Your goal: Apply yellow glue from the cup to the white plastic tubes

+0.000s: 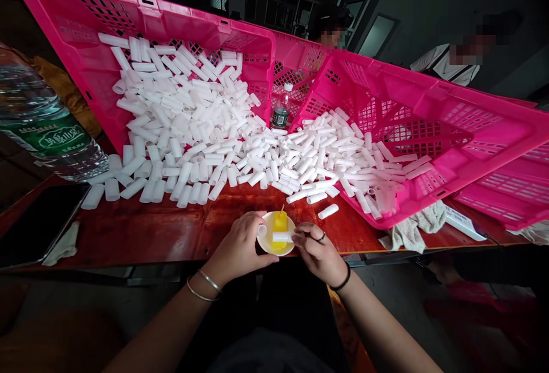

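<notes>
A small white bowl point(289, 225) stands at the near edge of the red table. In it is a yellow block point(280, 222), sponge-like, with a thin stick poking up at its top. My right hand point(318, 252) pinches a short white plastic tube point(281, 237), held level across the block. Whether tube and block touch, I cannot tell. At the bowl's left side, my left hand point(243, 245) has its fingers curled around another white tube point(261, 230), whose round end faces me. The left thumb lies along the bowl's near rim.
Two tilted pink baskets point(257, 35) point(480, 127) spill many white tubes point(184, 110) onto the table point(231, 213). A large water bottle point(51, 127) and a phone point(38, 224) are at left, a smaller bottle point(281, 112) between baskets, a cloth point(418, 224) at right. People sit beyond.
</notes>
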Demonstrator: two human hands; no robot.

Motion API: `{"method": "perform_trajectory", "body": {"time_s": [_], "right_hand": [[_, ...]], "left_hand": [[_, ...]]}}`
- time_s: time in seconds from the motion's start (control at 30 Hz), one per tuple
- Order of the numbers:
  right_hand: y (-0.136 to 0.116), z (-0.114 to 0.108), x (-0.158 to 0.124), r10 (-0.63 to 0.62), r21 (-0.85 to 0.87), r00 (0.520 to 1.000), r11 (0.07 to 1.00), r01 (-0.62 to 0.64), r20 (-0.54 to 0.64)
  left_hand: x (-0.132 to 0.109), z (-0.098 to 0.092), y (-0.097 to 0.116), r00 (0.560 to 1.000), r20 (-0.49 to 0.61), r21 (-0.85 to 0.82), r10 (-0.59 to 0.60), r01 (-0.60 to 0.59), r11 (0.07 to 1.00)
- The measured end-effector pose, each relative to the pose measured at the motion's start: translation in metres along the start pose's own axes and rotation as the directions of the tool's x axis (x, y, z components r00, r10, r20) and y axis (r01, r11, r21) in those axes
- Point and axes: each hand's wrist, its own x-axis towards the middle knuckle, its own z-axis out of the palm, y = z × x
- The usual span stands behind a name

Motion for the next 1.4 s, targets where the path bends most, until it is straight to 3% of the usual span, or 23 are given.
{"method": "perform_trajectory", "body": {"time_s": [0.13, 0.2, 0.37, 0.5, 0.57, 0.63, 0.73, 0.77, 0.83, 0.87, 0.9, 0.97, 1.0, 1.03, 1.07, 1.13, 1.23, 1.3, 1.4], "right_hand": [[-0.003, 0.004, -0.002, 0.188, 0.174, 0.982, 0.968, -0.180, -0.034], [-0.004, 0.004, -0.004, 0.237, 0.176, 0.971, 0.958, -0.227, -0.041], [-0.008, 0.002, -0.003, 0.069, 0.044, 0.997, 0.997, -0.068, -0.034], [-0.011, 0.005, -0.002, 0.298, 0.256, 0.954, 0.924, -0.283, -0.022], [-0.010, 0.006, -0.003, 0.366, 0.258, 0.930, 0.901, -0.348, -0.026], [-0.008, 0.006, -0.004, 0.279, 0.119, 0.958, 0.956, -0.270, -0.070], [-0.004, 0.005, -0.007, 0.013, -0.056, 0.999, 0.998, -0.016, -0.048], [-0.003, 0.005, -0.009, -0.031, -0.056, 0.999, 0.998, 0.029, -0.041], [-0.002, 0.006, -0.014, 0.009, 0.020, 0.991, 1.000, -0.006, -0.134], [-0.001, 0.005, -0.017, 0.087, 0.081, 0.968, 0.994, -0.069, -0.237], [0.001, 0.004, -0.021, 0.185, 0.148, 0.910, 0.979, -0.139, -0.371], [0.011, -0.001, -0.028, 0.403, 0.313, 0.685, 0.913, -0.260, -0.607], [0.019, -0.005, -0.030, 0.495, 0.400, 0.565, 0.868, -0.293, -0.660], [0.028, -0.009, -0.031, 0.568, 0.478, 0.479, 0.822, -0.308, -0.669], [0.037, -0.013, -0.029, 0.623, 0.540, 0.435, 0.782, -0.311, -0.650], [0.053, -0.021, -0.022, 0.671, 0.604, 0.449, 0.736, -0.305, -0.591], [0.054, -0.029, -0.004, 0.661, 0.618, 0.525, 0.731, -0.288, -0.537], [0.036, -0.031, 0.007, 0.652, 0.634, 0.595, 0.719, -0.286, -0.471], [-0.008, -0.032, 0.016, 0.592, 0.648, 0.745, 0.703, -0.292, -0.307]], "left_hand": [[0.000, 0.000, 0.000, 1.000, 0.000, -0.002, 0.000, 0.000, 1.000], [0.001, 0.001, 0.000, 1.000, 0.001, 0.001, 0.000, 0.000, 1.000], [0.001, 0.000, -0.001, 1.000, -0.001, 0.001, 0.013, -0.013, 1.000], [0.001, 0.001, -0.001, 1.000, 0.005, -0.005, 0.001, -0.001, 1.000], [0.001, 0.001, -0.001, 1.000, -0.001, -0.014, -0.003, 0.003, 1.000], [0.001, 0.001, -0.001, 1.000, -0.003, -0.026, -0.005, 0.005, 1.000], [0.002, -0.001, -0.001, 1.000, 0.005, -0.037, 0.001, -0.001, 0.999], [0.002, -0.002, -0.001, 1.000, 0.004, -0.043, 0.005, -0.005, 0.999], [0.002, -0.007, -0.001, 0.999, -0.018, -0.082, -0.027, 0.025, 0.996], [0.001, -0.010, -0.001, 0.997, -0.047, -0.120, -0.067, 0.061, 0.991], [0.000, -0.013, -0.001, 0.990, -0.083, -0.167, -0.117, 0.102, 0.981], [-0.003, -0.018, 0.000, 0.967, -0.139, -0.254, -0.213, 0.172, 0.952], [-0.004, -0.020, 0.002, 0.959, -0.153, -0.280, -0.240, 0.191, 0.941], [-0.006, -0.020, 0.003, 0.957, -0.154, -0.287, -0.247, 0.196, 0.938], [-0.007, -0.021, 0.005, 0.959, -0.146, -0.276, -0.241, 0.194, 0.941], [-0.007, -0.020, 0.010, 0.968, -0.134, -0.223, -0.210, 0.177, 0.958], [-0.003, -0.018, 0.015, 0.981, -0.135, -0.135, -0.136, 0.118, 0.984], [0.001, -0.019, 0.019, 0.987, -0.132, -0.082, -0.086, 0.076, 0.994], [0.007, -0.024, 0.028, 0.993, -0.121, -0.016, -0.014, 0.012, 1.000]]}}
